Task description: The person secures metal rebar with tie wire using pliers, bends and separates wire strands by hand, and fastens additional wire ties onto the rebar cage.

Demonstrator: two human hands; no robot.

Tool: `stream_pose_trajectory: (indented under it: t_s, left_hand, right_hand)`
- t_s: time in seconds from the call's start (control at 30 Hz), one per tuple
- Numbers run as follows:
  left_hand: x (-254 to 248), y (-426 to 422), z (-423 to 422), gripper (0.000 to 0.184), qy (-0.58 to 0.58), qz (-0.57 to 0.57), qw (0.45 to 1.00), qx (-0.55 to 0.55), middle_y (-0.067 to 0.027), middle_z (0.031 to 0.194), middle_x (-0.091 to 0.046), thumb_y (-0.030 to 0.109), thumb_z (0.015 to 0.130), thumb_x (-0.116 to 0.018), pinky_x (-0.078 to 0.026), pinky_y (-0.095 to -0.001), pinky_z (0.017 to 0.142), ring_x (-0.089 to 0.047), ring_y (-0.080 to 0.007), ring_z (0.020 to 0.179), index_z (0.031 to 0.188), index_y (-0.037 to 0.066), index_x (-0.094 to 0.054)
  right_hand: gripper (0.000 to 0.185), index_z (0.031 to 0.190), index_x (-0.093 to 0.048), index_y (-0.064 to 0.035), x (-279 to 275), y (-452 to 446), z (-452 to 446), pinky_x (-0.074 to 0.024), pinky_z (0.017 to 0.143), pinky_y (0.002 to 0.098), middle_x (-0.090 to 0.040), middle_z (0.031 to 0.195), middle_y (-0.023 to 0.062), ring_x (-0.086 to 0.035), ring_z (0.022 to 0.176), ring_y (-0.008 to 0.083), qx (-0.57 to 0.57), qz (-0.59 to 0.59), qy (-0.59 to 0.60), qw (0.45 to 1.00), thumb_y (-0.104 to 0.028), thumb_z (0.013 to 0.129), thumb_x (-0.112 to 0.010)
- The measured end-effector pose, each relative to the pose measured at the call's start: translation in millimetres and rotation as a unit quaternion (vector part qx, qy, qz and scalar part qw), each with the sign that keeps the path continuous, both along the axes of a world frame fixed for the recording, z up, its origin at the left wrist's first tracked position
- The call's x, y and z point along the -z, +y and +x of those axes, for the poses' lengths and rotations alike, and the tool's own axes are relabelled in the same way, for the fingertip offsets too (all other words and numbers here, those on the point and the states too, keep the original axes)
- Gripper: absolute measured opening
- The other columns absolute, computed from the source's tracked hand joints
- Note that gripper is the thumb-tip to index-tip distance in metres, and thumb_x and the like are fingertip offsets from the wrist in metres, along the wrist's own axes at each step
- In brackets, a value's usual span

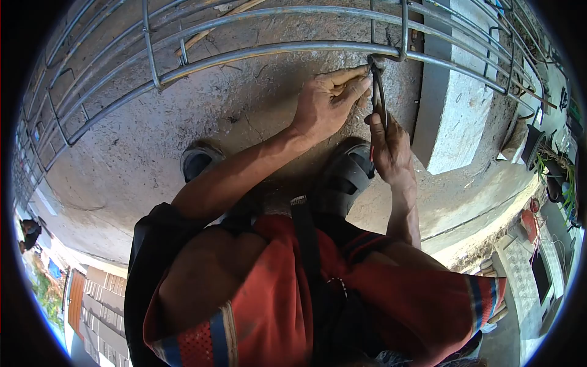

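My right hand (393, 150) is wrapped round the long dark handles of a pair of pincers (380, 92), held upright in view. The head of the pincers meets the lowest bar of a steel rebar cage (257, 51), where a bent stirrup (404, 30) crosses it. My left hand (329, 103) is closed in a pinch just left of the pincers' head, thumb and fingertips pressed together. What sits between those fingertips is too small to make out, and the jaws' grip is not clear at this size.
The rebar cage spans the whole top of the view. On the right, a pale rectangular block (461, 104) lies on the concrete floor (140, 131). My sandalled feet (345, 177) stand below my hands. Plants and clutter line the far right; another person (29, 232) is at the far left edge.
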State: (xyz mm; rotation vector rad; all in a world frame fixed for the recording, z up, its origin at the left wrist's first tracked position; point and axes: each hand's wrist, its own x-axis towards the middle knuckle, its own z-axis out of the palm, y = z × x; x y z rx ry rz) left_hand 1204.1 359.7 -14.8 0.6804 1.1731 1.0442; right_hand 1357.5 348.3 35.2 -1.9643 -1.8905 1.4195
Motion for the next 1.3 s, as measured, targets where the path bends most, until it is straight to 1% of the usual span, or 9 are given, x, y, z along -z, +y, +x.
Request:
stream_pose_trajectory:
  t_s: [0.27,0.47,0.57,0.67,0.87,0.97,1.1,1.27,1.3]
  left_hand:
    - [1.6,0.1,-5.9,0.033,0.139,0.055,0.988,0.039,-0.0054,0.086,-0.068,0.024,0.088,-0.061,-0.049,-0.0204,0.06,-0.06,-0.0074,0.071,0.112,0.002,-0.062]
    - [4.2,-0.7,-5.7,0.03,0.103,0.02,0.994,0.039,-0.0047,0.083,-0.068,0.025,0.088,-0.061,-0.05,-0.0208,0.06,-0.058,-0.0062,0.071,0.109,0.003,-0.064]
    - [5.3,-0.5,-7.0,0.03,0.119,0.038,0.991,0.049,-0.0047,0.082,-0.068,0.023,0.088,-0.061,-0.05,-0.0207,0.06,-0.058,-0.0057,0.07,0.109,0.002,-0.063]
    - [8.1,-1.3,-5.9,0.029,0.119,0.046,0.991,0.049,-0.004,0.08,-0.067,0.021,0.088,-0.061,-0.05,-0.0206,0.06,-0.057,-0.0052,0.07,0.109,0.001,-0.063]
    - [2.2,5.6,-15.8,0.033,0.126,0.017,0.986,0.111,-0.0054,0.086,-0.066,0.023,0.086,-0.064,-0.047,-0.0179,0.062,-0.058,-0.007,0.078,0.108,-0.002,-0.063]
    - [6.9,9.6,-12.7,0.049,0.059,0.025,0.995,0.071,-0.0104,0.1,-0.063,0.032,0.083,-0.066,-0.047,-0.0207,0.07,-0.057,-0.0102,0.092,0.113,-0.005,-0.057]
    - [21.3,17.0,-3.2,0.061,-0.251,-0.105,0.948,0.164,-0.0133,0.1,-0.06,0.041,0.082,-0.063,-0.047,-0.0315,0.082,-0.057,-0.0174,0.099,0.12,-0.006,-0.051]
    - [-5.6,26.9,29.0,0.04,-0.085,-0.137,0.979,0.128,-0.0066,0.066,-0.059,0.037,0.085,-0.061,-0.05,-0.0287,0.057,-0.061,-0.016,0.062,0.068,0.001,-0.058]
    - [-7.8,26.9,32.1,0.039,-0.073,-0.14,0.981,0.109,-0.0065,0.065,-0.058,0.036,0.085,-0.061,-0.049,-0.0282,0.056,-0.06,-0.0155,0.06,0.068,0.002,-0.058]
  right_hand:
    - [0.044,0.107,-0.056,0.0005,23.7,-12.1,-3.3,-0.0453,0.066,0.0445,-0.062,0.078,0.0215,-0.061,0.076,0.0398,0.055,0.002,0.036,0.998,-0.038,0.095,-0.039]
    - [0.043,0.118,-0.049,0.0019,20.2,-6.1,-2.3,-0.0471,0.063,0.0421,-0.06,0.07,0.0217,-0.064,0.072,0.034,0.04,0.028,0.076,0.996,-0.035,0.095,-0.042]
    - [0.049,0.133,-0.041,-0.0054,6.2,-0.3,-5.0,-0.0488,0.076,0.033,-0.065,0.089,0.0143,-0.062,0.086,0.0204,0.041,-0.058,0.032,0.997,-0.038,0.097,-0.039]
    - [0.045,0.123,-0.045,0.0023,25.1,-12.0,-7.7,-0.0452,0.059,0.0401,-0.061,0.066,0.0197,-0.062,0.064,0.0327,0.098,-0.003,0.08,0.992,-0.033,0.096,-0.042]
    - [0.042,0.091,-0.058,0.0015,32.3,-2.5,-5.1,-0.0437,0.049,0.0332,-0.055,0.059,0.0096,-0.059,0.054,0.0209,0.135,-0.145,0.05,0.979,-0.037,0.096,-0.042]
    - [0.045,0.076,-0.056,-0.0005,28.0,-0.8,-6.9,-0.0433,0.046,0.0288,-0.054,0.059,0.0066,-0.057,0.049,0.0164,0.191,-0.211,0.179,0.942,-0.038,0.096,-0.041]
    - [0.047,0.072,-0.052,-0.0032,31.6,0.4,-0.9,-0.0433,0.041,0.0283,-0.046,0.053,0.0058,-0.047,0.042,0.0149,0.219,-0.299,0.367,0.853,-0.043,0.095,-0.041]
    - [0.042,0.073,-0.051,-0.0037,55.3,0.0,16.3,-0.039,0.032,0.0286,-0.046,0.053,0.0076,-0.045,0.04,0.0167,0.246,-0.476,0.536,0.652,-0.042,0.09,-0.051]
    - [0.038,0.077,-0.052,-0.0027,50.7,1.3,13.3,-0.0408,0.034,0.0294,-0.049,0.057,0.0089,-0.049,0.043,0.018,0.263,-0.426,0.525,0.688,-0.039,0.089,-0.054]
